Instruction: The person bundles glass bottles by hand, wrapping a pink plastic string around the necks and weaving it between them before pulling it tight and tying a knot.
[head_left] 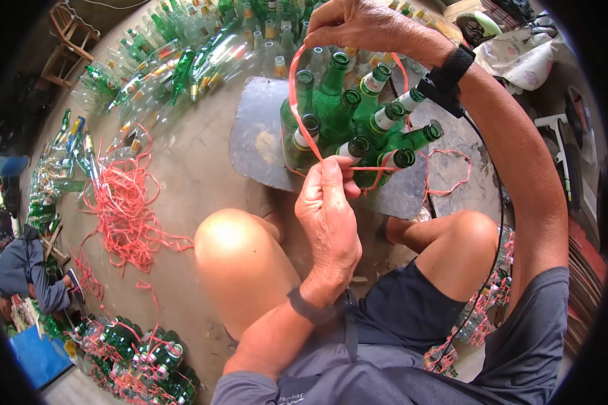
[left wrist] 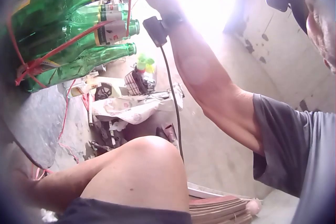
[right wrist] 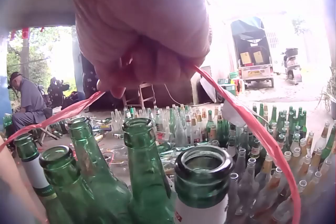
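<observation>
Green glass bottles (head_left: 331,81) stand in a tight cluster on a grey board (head_left: 257,121) between the person's knees, with pink plastic twine (head_left: 293,88) around them. At the near side of the cluster, the left hand (head_left: 330,226) pinches the twine between thumb and fingers, close beside the bottle necks. Above the bottles, the raised right hand (head_left: 371,30) grips the twine, drawing it up into a loop. Its curled fingers show in the right wrist view, with twine (right wrist: 241,111) running down from both sides over the bottle mouths (right wrist: 205,163).
A tangled heap of pink twine (head_left: 125,209) lies on the floor at left. Tied bottle bundles (head_left: 138,358) sit at lower left. Many loose bottles (right wrist: 184,124) stand beyond the board. Another person (head_left: 30,270) sits at far left. A black cable (head_left: 498,236) hangs beside the right arm.
</observation>
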Demonstrator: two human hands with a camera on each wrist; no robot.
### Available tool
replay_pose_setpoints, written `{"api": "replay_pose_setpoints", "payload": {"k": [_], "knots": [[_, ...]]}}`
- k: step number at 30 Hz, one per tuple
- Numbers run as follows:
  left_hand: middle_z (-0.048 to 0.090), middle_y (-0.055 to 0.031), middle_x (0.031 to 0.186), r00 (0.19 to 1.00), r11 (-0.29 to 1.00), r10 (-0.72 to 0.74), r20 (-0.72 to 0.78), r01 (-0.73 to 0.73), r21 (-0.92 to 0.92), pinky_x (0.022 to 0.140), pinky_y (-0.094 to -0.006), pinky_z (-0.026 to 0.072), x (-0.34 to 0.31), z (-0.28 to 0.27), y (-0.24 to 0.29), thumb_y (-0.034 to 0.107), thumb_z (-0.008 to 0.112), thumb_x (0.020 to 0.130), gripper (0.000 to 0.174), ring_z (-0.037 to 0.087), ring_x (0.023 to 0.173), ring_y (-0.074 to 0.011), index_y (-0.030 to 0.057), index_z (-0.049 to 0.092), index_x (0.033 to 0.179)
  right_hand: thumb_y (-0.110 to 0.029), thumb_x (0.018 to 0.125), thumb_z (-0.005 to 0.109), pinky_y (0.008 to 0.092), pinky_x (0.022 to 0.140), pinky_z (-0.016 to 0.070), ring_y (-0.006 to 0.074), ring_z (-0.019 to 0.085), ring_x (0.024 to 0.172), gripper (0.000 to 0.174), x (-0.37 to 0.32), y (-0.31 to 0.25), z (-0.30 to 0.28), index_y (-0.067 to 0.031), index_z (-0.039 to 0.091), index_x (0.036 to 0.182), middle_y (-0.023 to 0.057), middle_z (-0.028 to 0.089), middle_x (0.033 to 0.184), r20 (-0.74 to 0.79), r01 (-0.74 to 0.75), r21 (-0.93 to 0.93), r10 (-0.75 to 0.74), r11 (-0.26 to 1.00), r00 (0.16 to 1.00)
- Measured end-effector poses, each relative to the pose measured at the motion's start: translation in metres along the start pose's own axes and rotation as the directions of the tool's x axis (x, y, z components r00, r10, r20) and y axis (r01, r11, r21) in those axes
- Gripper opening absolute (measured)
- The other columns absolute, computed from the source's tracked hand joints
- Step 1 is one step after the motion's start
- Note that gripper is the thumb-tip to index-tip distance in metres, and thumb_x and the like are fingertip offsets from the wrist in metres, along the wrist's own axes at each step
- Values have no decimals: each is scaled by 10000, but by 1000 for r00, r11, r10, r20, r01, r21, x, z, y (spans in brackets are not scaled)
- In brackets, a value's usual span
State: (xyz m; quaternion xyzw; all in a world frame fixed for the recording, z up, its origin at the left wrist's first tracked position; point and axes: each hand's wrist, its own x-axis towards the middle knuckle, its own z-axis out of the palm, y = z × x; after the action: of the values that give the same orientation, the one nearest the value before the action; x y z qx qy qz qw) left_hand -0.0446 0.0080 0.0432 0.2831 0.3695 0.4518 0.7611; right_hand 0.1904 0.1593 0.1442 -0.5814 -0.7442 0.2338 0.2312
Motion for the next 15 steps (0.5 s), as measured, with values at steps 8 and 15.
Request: {"api": "replay_pose_setpoints", "payload": {"k": [8,15], "knots": [[678,-37,1008,1000,998,-16,-19,15,-61,788,-262,508,0,0,-3,243,587,1156,270,576,814,-103,5,715,1147,-226,980,795,290,649,515,72,641,738,207,11,-4,15,-22,830,984,14,762,797,108,-129,136,115,982,988],[680,-36,1002,999,995,-32,-24,29,-93,779,-258,506,8,-1,-6,248,578,1160,276,572,811,-99,8,713,1142,-285,990,782,300,621,480,86,606,716,252,16,17,13,-37,830,996,-11,711,763,206,-170,35,159,985,966]]}}
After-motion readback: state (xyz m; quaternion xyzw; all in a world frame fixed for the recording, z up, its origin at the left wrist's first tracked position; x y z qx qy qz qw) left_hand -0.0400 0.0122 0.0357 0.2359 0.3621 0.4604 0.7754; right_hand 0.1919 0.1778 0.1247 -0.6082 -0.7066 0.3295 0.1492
